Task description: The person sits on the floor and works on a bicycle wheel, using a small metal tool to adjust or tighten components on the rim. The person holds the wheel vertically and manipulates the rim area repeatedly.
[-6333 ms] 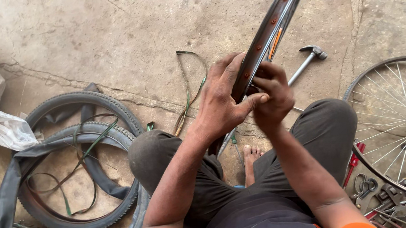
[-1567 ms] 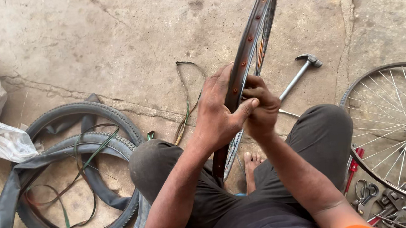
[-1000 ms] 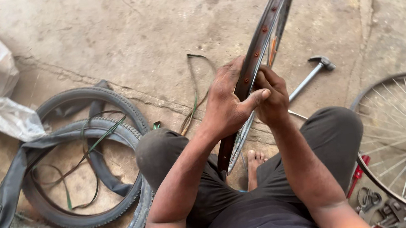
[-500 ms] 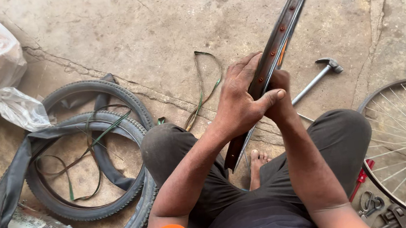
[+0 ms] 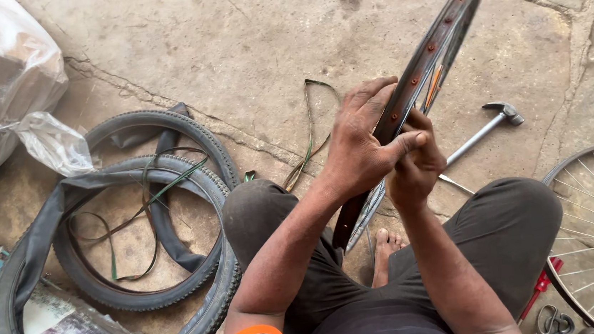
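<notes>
Head view: bicycle rim (image 5: 436, 40) stands on edge between the knees, tilted away, so its inner channel faces me. Left hand (image 5: 360, 147) wraps the rim from the near side, fingers curled shut over it, thumb pressing across. Right hand (image 5: 415, 167) pinches closed on the far side, steadying. Hammer (image 5: 483, 129) and loose tyres (image 5: 144, 223) lie within reach.

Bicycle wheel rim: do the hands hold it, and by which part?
Yes. Both the left hand and right hand grip the bare wheel rim on its edge, midway along.
</notes>
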